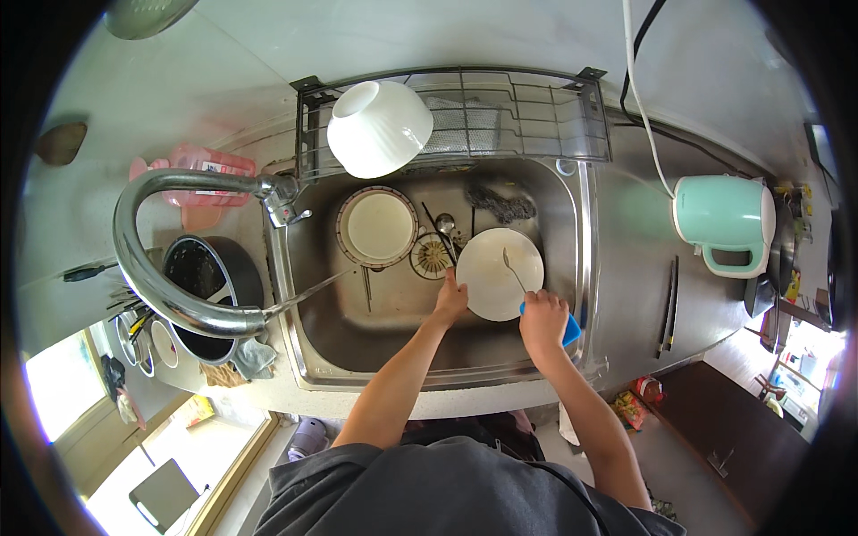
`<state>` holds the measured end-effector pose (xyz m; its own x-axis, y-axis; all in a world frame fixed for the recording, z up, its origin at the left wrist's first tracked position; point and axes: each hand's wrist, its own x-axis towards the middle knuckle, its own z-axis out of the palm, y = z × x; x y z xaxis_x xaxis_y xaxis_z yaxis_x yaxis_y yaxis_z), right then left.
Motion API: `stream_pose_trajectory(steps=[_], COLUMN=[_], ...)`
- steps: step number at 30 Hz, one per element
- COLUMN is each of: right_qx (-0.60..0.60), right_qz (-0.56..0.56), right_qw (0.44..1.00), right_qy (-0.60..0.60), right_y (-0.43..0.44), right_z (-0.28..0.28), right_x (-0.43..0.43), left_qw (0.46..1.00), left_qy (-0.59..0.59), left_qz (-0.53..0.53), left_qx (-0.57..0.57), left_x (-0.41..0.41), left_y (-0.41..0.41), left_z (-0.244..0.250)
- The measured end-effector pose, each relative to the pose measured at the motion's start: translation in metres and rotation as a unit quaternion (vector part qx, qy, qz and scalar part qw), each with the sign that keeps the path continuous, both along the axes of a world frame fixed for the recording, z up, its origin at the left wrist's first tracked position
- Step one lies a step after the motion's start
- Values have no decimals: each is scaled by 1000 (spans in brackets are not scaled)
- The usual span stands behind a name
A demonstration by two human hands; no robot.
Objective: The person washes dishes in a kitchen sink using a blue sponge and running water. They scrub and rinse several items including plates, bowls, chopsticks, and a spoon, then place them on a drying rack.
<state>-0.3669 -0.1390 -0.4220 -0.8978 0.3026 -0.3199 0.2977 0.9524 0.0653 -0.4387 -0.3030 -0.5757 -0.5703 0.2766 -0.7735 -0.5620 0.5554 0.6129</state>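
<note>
My left hand (452, 296) grips the left rim of a white plate (489, 288) in the stainless steel sink (389, 328). In my right hand (544, 318) are a blue sponge (572, 331) and the handle of a metal spoon (513, 269), whose head lies over the plate. Left of the plate is a drain strainer (430, 256), with another spoon (444, 223) and dark chopsticks near it. A bowl with a patterned rim (382, 224) sits farther left in the sink. A grey scouring pad (503, 203) rests at the back right.
Water runs from the curved faucet (191, 325) toward the patterned bowl. A white bowl (381, 130) stands upside down on the wire rack (523, 114). Left is a dark pot (248, 275); right are a mint-green electric kettle (720, 214) and dark chopsticks (670, 305).
</note>
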Motion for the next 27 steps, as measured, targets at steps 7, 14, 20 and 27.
stream_pose_trajectory(steps=[7,14,20,27], right_qx=[156,87,-271,-676], right_qz=[85,-6,-179,-572], right_qw=[973,988,945,463], right_qy=[-146,-131,-38,-18], right_y=[-31,-28,-25,-44], right_z=[-91,-89,-1,17], right_x=[-9,-23,-32,-38], left_qw=[955,692,688,872], left_qy=[264,642,497,449], left_qz=[-99,-268,-488,-175], left_qx=[-96,-191,-207,-83], left_x=[-29,-117,-127,-148], left_y=[-23,-94,-113,-114], left_z=[60,93,84,108])
